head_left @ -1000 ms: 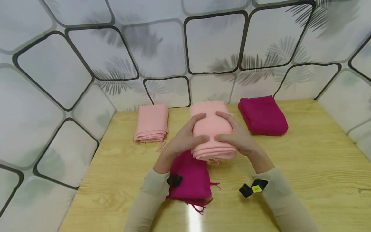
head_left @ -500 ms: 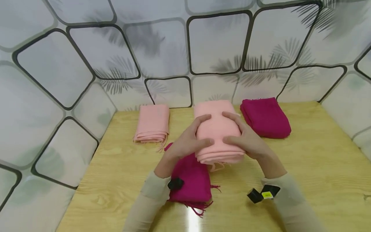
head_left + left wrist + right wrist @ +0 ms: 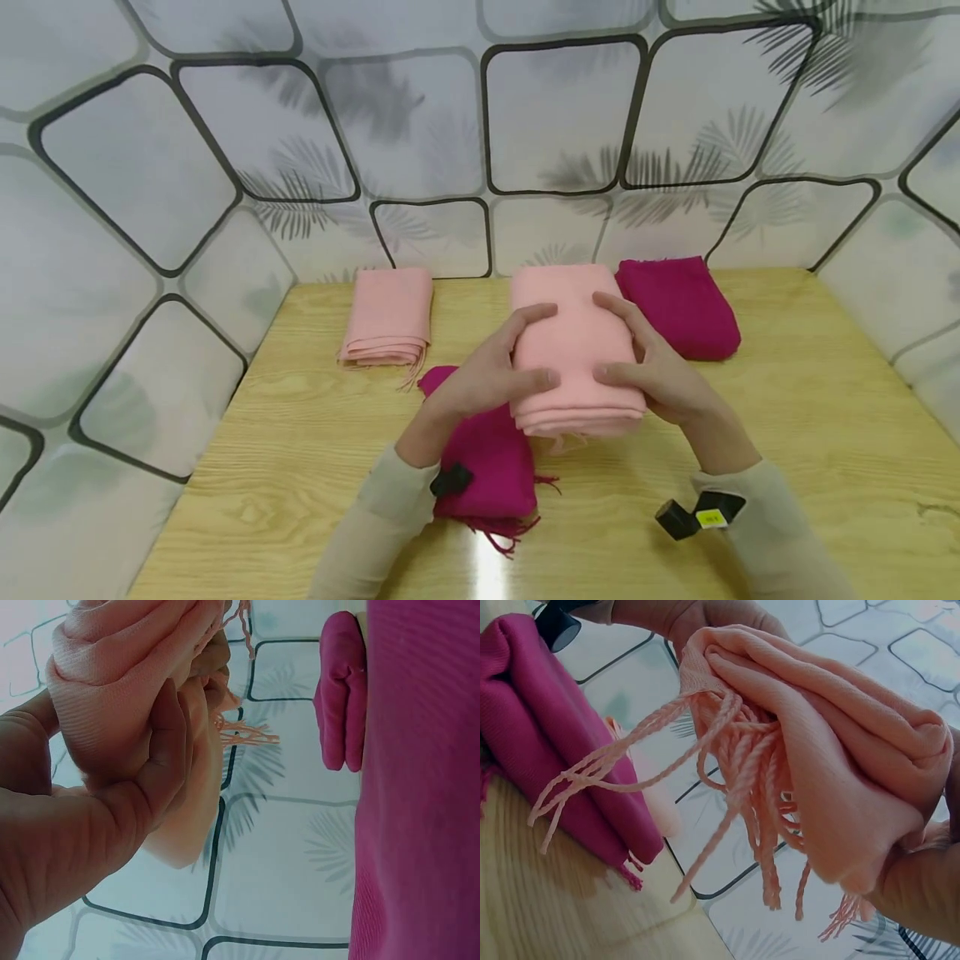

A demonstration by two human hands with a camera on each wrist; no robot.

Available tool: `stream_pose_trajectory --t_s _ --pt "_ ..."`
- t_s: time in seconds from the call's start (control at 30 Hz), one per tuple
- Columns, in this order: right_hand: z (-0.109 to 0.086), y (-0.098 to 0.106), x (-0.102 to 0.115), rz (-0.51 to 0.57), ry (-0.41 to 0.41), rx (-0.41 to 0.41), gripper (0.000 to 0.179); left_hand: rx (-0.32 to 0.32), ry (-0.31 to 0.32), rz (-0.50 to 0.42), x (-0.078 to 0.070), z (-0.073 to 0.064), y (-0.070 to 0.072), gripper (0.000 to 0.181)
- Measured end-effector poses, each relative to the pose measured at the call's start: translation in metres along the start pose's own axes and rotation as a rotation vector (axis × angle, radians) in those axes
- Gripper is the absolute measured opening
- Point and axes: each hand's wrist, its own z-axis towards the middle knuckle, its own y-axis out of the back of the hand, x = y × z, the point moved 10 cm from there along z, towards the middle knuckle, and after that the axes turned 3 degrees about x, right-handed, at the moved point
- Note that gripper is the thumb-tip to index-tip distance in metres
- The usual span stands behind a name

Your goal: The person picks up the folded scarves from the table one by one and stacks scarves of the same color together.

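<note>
Both hands hold a folded pink scarf [image 3: 576,342] above the table, one at each side. The left hand [image 3: 487,371] has its thumb on top and its fingers curled under the fold, as the left wrist view shows. On the opposite side the right hand [image 3: 667,371] grips the same way. Twisted fringe [image 3: 761,795] hangs from the scarf's underside in the right wrist view. Beneath the left hand and wrist lies a folded magenta scarf [image 3: 491,467], partly covered by the arm, its tassels toward the front.
A second folded pink scarf [image 3: 390,317] lies at the back left of the wooden table [image 3: 285,467]. Another folded magenta scarf [image 3: 678,308] lies at the back right, just behind the held one. A patterned wall [image 3: 562,117] borders the table's back and sides.
Both hands have carried the pink scarf a little to the right and slightly toward the front, uncovering more of the front magenta scarf. The grip looks the same. The scarves on the table stay put.
</note>
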Motion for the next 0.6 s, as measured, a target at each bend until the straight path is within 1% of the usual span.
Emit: stream_pose_trajectory --t_s 0.13,0.2,0.33,0.5,0.6 --pt "-0.010 0.006 0.000 -0.001 0.008 -0.003 0.082 0.030 -0.012 -0.015 -0.001 0.003 -0.010 0.073" --pt "-0.013 0.007 0.002 0.002 0.016 0.004 0.082 0.040 -0.016 -0.040 -0.002 0.003 -0.013 0.073" --pt "-0.017 0.007 0.007 0.010 0.031 0.020 0.083 0.049 -0.012 -0.068 -0.004 0.002 -0.017 0.072" --pt "-0.021 0.007 0.009 0.011 0.039 0.031 0.084 0.054 0.000 -0.066 -0.006 0.000 -0.021 0.072" --pt "-0.023 0.007 0.010 0.000 0.041 0.043 0.083 0.066 0.001 -0.093 -0.007 0.000 -0.024 0.072"
